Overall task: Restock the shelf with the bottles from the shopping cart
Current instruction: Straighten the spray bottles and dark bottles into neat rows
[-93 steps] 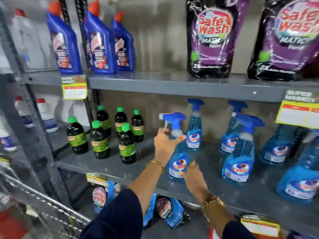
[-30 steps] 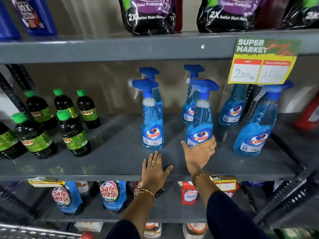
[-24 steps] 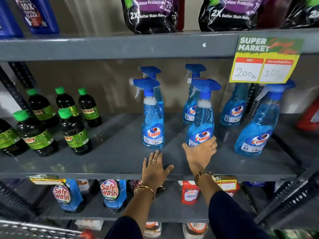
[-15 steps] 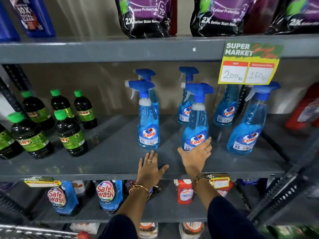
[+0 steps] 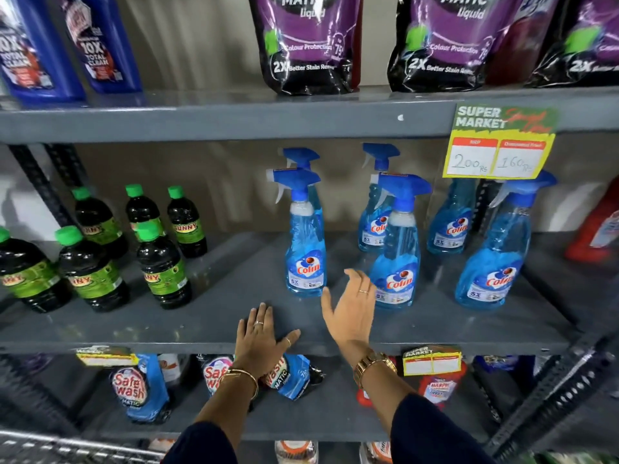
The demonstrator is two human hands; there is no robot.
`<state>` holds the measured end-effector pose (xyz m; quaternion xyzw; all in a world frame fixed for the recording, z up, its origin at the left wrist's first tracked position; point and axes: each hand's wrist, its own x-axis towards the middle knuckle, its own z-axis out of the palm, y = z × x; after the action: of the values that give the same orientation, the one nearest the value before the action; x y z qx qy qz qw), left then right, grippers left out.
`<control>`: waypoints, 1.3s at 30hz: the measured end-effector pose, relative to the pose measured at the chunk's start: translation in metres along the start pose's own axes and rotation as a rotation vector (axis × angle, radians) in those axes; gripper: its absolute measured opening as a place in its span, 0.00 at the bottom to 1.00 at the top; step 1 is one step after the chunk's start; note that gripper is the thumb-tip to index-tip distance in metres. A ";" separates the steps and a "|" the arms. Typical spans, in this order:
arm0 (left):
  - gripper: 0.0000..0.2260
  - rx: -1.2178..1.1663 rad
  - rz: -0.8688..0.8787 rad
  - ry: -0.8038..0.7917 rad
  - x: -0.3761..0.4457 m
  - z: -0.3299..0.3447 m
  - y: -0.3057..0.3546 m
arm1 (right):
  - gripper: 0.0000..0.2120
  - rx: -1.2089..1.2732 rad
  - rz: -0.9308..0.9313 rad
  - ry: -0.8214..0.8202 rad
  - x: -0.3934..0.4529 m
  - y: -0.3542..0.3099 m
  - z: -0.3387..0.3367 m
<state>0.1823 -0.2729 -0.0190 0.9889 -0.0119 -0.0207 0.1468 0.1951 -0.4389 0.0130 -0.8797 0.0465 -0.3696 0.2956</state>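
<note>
Several blue Colin spray bottles stand upright on the grey middle shelf point(image 5: 201, 316). The front left spray bottle point(image 5: 304, 249) and the front middle spray bottle point(image 5: 398, 259) are nearest my hands. My left hand point(image 5: 263, 336) lies flat on the shelf's front edge, fingers spread, holding nothing. My right hand point(image 5: 353, 306) is open with fingers apart, just left of the front middle bottle's base and off it. A third front spray bottle point(image 5: 492, 262) stands further right. A corner of the wire shopping cart point(image 5: 67, 448) shows at the bottom left.
Dark bottles with green caps point(image 5: 160, 262) fill the shelf's left side. A yellow price tag point(image 5: 499, 145) hangs from the upper shelf, which holds purple pouches point(image 5: 308, 45) and blue bottles point(image 5: 100, 45). Safe wash packs point(image 5: 140, 386) lie on the lower shelf. A red container point(image 5: 596, 229) is at right.
My right hand has let go of the front middle spray bottle and opened, drawing back to its left. My left hand stays flat on the shelf edge.
</note>
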 end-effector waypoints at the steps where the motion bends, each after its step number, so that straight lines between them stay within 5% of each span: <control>1: 0.38 0.009 -0.004 -0.004 0.002 -0.002 -0.007 | 0.25 0.004 -0.004 -0.023 0.000 -0.002 0.005; 7: 0.40 0.049 -0.018 -0.049 0.015 -0.020 -0.057 | 0.38 0.115 0.121 -0.146 0.004 -0.022 0.045; 14: 0.43 0.027 -0.026 -0.084 0.021 -0.021 -0.068 | 0.53 0.287 0.403 -0.034 0.011 -0.047 0.089; 39: 0.43 0.020 -0.021 -0.104 0.021 -0.021 -0.070 | 0.55 0.308 0.492 -0.010 -0.011 -0.051 0.074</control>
<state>0.2051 -0.2008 -0.0200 0.9880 -0.0092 -0.0735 0.1357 0.2301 -0.3572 -0.0065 -0.7887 0.2004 -0.2852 0.5064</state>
